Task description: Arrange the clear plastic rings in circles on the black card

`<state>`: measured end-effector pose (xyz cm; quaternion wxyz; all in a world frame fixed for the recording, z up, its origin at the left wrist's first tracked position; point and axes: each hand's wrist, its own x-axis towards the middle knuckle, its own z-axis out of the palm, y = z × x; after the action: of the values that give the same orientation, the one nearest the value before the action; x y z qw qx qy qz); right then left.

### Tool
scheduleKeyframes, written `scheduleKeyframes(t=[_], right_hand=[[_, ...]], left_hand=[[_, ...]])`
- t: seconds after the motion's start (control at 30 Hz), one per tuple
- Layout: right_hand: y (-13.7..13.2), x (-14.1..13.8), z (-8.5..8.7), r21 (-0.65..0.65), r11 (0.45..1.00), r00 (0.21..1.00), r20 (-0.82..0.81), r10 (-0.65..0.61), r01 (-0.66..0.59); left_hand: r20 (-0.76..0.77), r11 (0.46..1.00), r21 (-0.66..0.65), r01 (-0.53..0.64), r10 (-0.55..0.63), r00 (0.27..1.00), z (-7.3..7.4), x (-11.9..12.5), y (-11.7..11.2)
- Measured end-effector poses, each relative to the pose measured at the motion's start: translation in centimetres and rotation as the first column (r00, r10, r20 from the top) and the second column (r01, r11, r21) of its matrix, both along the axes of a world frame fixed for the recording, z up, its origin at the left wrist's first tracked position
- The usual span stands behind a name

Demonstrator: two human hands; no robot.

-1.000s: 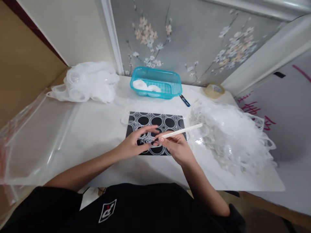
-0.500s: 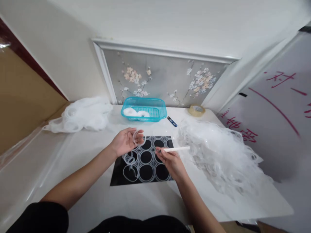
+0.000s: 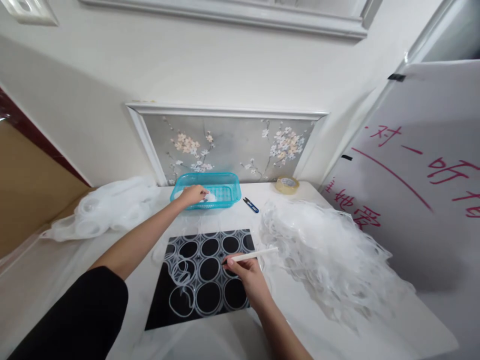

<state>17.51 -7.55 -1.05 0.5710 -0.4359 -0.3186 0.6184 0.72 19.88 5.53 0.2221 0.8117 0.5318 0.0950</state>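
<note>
My left hand (image 3: 194,194) reaches over the near rim of the blue plastic basket (image 3: 234,197), fingers bent down at the white rings (image 3: 210,198) inside. What its fingertips hold, if anything, is too small to tell. In my right hand (image 3: 245,274) is a slim white pen (image 3: 257,253), its dark tip pointing left, above the black sheet (image 3: 159,305) printed with grey circles. Several loose clear rings (image 3: 182,272) lie in a tangle on the sheet's left part.
A heap of translucent rings (image 3: 322,245) covers the table's right side. White rings (image 3: 108,207) are piled at the left. Blue thread snips (image 3: 251,205) and a tape roll (image 3: 287,185) lie near the wall. A whiteboard (image 3: 405,200) stands at right.
My left hand has moved from above the black sheet, where a clear ring hung on it, forward into the basket. My right hand keeps the pen. The view has tilted up.
</note>
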Motion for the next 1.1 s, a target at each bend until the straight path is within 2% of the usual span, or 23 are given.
scheduleKeyframes(t=[0.2, 0.33, 0.5, 0.6, 0.73, 0.83, 0.93, 1.1], right_hand=[[0.0, 0.0, 0.0, -0.028, 1.0, 0.999, -0.048, 0.006, -0.007], [0.0, -0.6, -0.1, -0.026, 0.998, 0.998, -0.049, 0.049, -0.05], [0.3, -0.6, -0.3, -0.019, 0.999, 0.998, -0.046, 0.041, -0.042], [0.4, -0.3, -0.4, -0.033, 0.999, 0.999, -0.033, 0.023, -0.024], [0.3, 0.1, -0.4, -0.06, 0.998, 1.0, -0.013, 0.0, -0.001], [0.4, 0.9, -0.2, -0.05, 0.997, 0.999, 0.001, -0.053, 0.053], [0.6, 2.2, 0.1, 0.0, 0.986, 0.983, 0.087, -0.164, 0.165], [0.6, 4.9, 0.6, 0.079, 0.927, 0.901, 0.219, -0.375, 0.367]], left_hand=[[-0.279, 0.99, -0.049, 0.13, -0.138, 0.95, 0.2, 0.3, 1.4], [-0.398, 0.975, -0.064, 0.215, -0.222, 0.89, 0.6, 0.7, 2.4], [-0.501, 0.939, -0.101, 0.327, -0.332, 0.799, 0.5, 1.1, 2.8], [-0.541, 0.931, -0.068, 0.359, -0.337, 0.77, 0.3, 0.9, 2.6], [-0.566, 0.932, -0.009, 0.361, -0.303, 0.767, 0.0, 0.5, 2.3], [-0.549, 0.932, 0.001, 0.363, -0.303, 0.779, -0.3, 0.5, 2.4], [-0.517, 0.925, -0.016, 0.379, -0.332, 0.789, -0.7, 0.8, 2.7], [-0.498, 0.914, -0.06, 0.401, -0.375, 0.782, -1.2, 1.7, 4.0]])
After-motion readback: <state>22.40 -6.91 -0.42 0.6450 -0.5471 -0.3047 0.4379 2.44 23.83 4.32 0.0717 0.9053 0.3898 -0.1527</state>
